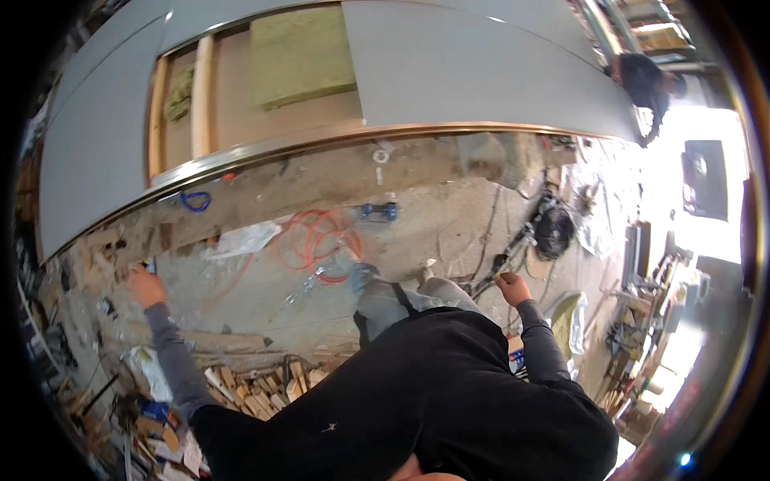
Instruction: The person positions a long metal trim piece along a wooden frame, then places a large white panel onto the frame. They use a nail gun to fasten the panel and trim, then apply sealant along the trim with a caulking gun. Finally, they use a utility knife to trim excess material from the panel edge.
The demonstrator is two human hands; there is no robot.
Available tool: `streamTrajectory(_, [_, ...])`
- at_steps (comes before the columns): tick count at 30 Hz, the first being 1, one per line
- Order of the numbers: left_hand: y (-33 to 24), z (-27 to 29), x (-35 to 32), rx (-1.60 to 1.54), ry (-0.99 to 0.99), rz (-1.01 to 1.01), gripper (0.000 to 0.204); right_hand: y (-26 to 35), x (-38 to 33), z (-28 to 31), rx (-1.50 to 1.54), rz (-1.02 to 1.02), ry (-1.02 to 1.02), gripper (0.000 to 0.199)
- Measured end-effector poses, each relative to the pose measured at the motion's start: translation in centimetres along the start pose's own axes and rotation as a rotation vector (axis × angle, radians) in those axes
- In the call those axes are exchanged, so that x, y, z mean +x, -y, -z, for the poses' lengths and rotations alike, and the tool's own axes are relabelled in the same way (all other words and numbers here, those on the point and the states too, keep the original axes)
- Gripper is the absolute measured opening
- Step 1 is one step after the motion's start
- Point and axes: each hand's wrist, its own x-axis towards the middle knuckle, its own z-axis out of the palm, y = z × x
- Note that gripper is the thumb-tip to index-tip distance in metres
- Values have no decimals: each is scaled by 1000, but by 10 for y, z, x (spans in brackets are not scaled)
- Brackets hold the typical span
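Observation:
My left hand (147, 287) is stretched out to the left, its fingers curled. A small blue and dark object (151, 265) shows at its fingertips, too blurred to name. On the other side, my right hand (513, 289) is closed in front of my thigh. Something small, dark and yellowish sticks out from its fingers; I cannot make out its kind. Beyond both hands lies a long grey panelled frame (481, 68). Its uncovered bay shows wooden studs (203, 96) and a yellowish insulation slab (301, 56).
An orange hose (309, 240) lies coiled by my foot, near a blue tool (378, 212). A black coil (553, 232) lies to the right. Wood offcuts (257, 393) are piled at the lower left. Another person (642, 84) is at the panel's far right end.

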Motion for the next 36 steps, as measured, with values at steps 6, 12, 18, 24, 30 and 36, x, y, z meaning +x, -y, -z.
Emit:
streamTrajectory(6, [-105, -39, -188, -1101, -63, 430, 23, 202, 19, -2, 251, 461, 140, 42])
streamTrajectory(12, [-366, 279, -236, -2564, 659, 701, 24, 383, -12, -3, 320, 1064, 457, 56])
streamTrajectory(18, [-367, 357, -197, -2194, 394, 224, 48, 450, 7, 22, 436, 1289, 406, 61])
streamTrajectory(24, [-298, 270, -113, -1911, -85, 444, 51, 525, 103, 117, 11, 1377, 45, 51])
streamTrajectory(30, [-168, 201, 28, -1535, -400, 532, 55, 601, 100, 122, -316, 1417, 60, 41])
streamTrajectory(36, [-67, 115, 128, -1293, -524, 484, 61, 653, 54, 101, -283, 1328, 36, 37])
